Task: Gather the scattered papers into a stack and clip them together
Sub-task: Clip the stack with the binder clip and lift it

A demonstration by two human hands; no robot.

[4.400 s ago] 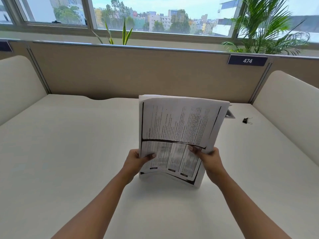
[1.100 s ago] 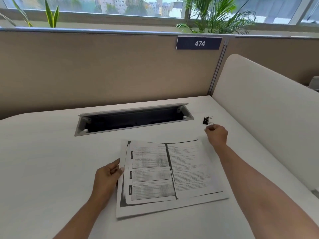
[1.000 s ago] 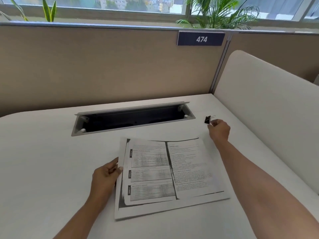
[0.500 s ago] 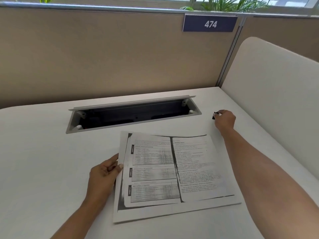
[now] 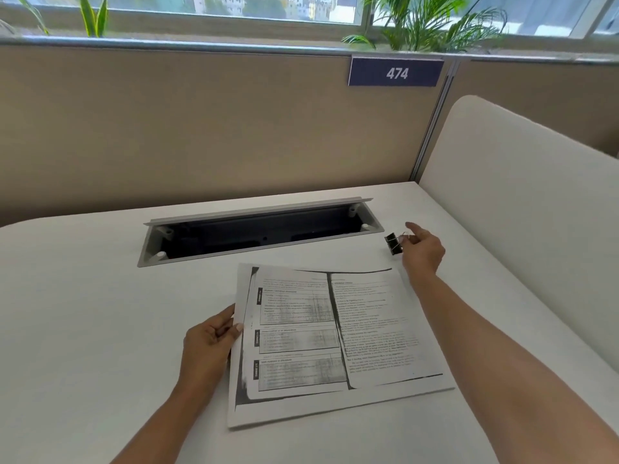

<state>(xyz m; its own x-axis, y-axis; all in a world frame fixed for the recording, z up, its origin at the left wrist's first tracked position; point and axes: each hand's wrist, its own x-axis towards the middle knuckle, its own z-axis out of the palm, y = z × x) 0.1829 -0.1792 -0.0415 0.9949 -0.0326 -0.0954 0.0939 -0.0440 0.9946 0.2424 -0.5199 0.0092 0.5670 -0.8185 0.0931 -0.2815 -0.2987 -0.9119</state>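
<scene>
**On the Desk: Stack Held, Clip Pinched**

On the white desk, the paper stack lay flat, just short of the open cable tray. My left hand held the stack's left edge, thumb on the top sheet. My right hand pinched the black binder clip by its wire handles, beyond the stack's far right corner.

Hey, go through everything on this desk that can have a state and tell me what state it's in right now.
paper stack, gathered, lying flat on the desk, not yet clipped.
binder clip, pinched by its wire handles, apart from the stack.
left hand, holds the stack's left edge.
right hand, pinches the binder clip.
cable tray, lid open.
</scene>
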